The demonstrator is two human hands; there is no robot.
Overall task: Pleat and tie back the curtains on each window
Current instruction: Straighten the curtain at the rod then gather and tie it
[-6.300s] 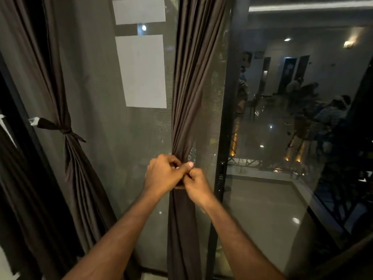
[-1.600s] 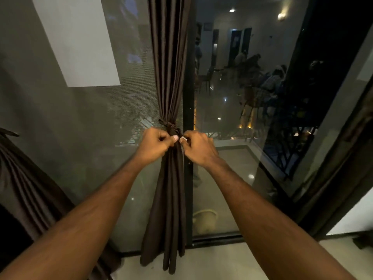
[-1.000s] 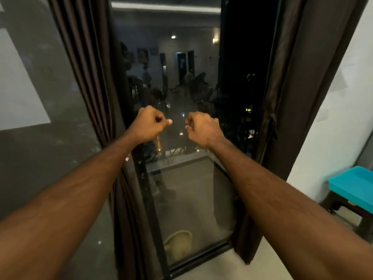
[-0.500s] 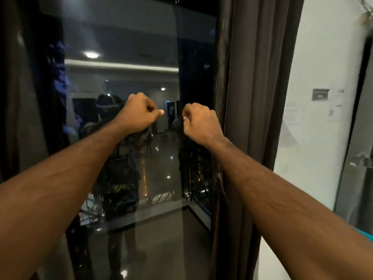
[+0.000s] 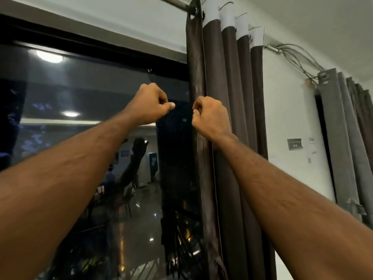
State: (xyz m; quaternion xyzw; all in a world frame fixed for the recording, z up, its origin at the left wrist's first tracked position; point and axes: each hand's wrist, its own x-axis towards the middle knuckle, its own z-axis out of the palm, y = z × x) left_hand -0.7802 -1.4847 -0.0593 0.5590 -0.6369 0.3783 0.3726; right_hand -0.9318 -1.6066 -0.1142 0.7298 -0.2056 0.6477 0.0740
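Head view: both bare forearms reach up from the lower corners toward the middle of the frame. The left hand is a loose fist in front of the dark window glass, fingers curled in and thumb tip pressed against the forefinger; nothing can be seen inside it. The right hand, just beside it at about 3 o'clock, is likewise curled into a fist, its knuckles over the leading edge of the dark brown pleated curtain; whether it actually touches or pinches the fabric cannot be told. The two fists are near each other but apart.

That curtain hangs straight down in even folds from a metal curtain rod at 12 o'clock, its white header band showing at the top, and it runs out of the frame at 6 o'clock. At 3 o'clock, well apart across a white wall, hangs a second grey-brown pleated curtain. Ceiling lights and the raised arms reflect in the glass
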